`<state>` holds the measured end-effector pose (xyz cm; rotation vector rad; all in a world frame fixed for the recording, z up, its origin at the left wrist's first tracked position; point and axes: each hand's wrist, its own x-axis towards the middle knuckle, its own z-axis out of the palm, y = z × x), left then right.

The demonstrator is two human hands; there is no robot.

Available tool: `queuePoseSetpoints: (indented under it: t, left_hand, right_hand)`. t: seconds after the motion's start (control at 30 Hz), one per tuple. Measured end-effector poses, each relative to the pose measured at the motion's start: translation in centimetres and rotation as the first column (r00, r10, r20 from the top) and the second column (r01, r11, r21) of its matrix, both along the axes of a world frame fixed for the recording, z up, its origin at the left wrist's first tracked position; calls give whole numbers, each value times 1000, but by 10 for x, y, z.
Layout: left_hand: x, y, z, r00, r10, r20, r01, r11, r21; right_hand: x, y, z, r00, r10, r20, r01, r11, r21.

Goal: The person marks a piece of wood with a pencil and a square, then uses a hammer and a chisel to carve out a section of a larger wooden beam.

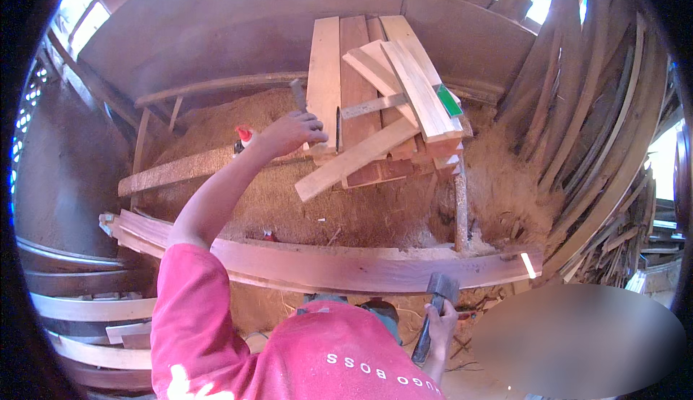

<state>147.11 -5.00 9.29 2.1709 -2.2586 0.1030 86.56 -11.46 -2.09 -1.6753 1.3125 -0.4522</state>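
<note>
My left hand (292, 133) is closed around a short, narrow greyish tool (298, 94), whose top sticks up above the fingers; its kind is unclear. This hand is over the left edge of a pile of planks, beside a pale board (324, 75). A thin dark pencil-like piece (338, 129) lies on that board. Low on the right, my right hand (442, 325) grips a hammer (442, 285) by its dark handle, head up. The hammer head is in front of a long curved-looking beam (375, 268). A flat metal strip (373, 106) crosses the planks.
A green block-like piece (448, 101) rests on the upper pale plank (422, 89). A red-topped bottle (244, 136) stands left of the pile. Sawdust (346, 212) covers the ground. Long timbers (621, 133) lean at the right, and more boards (94, 307) lie at the left.
</note>
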Motion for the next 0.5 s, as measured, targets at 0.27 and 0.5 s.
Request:
queuePoseSetpoints:
  t: [0.27,0.5]
  left_hand:
    - [77,-42,-67,942,-328,74,328,945,8]
    - [64,-48,-85,962,-93,-258,75,994,-77]
  right_hand:
    - [174,-30,114,968,238,-84,-251,944,-215]
    - [345,-97,153,868,480,-129,-483,754,-445]
